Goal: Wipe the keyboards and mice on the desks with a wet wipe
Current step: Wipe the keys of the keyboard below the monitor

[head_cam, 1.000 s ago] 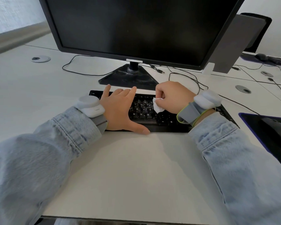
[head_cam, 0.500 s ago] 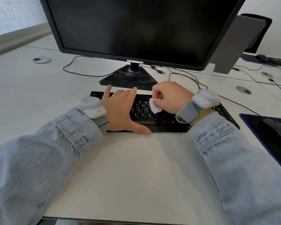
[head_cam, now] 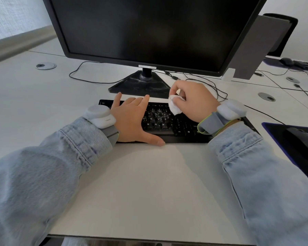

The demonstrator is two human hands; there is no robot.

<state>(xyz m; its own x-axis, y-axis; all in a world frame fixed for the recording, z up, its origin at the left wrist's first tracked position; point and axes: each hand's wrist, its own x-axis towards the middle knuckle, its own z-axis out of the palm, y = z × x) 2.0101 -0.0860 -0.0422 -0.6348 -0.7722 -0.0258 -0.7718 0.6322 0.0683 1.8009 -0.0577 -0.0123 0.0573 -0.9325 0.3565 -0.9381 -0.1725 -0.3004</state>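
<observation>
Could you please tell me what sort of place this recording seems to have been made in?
Most likely a shared office or computer room. A monitor and black keyboard sit on a white desk with cable grommets, and a neighbouring desk behind holds another mouse beside a grey divider panel.

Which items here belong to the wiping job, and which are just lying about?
Job: keyboard, wet wipe in right hand, left hand flat on the keys, mouse on mouse pad.
Bystanders: monitor, cables, desk.
</observation>
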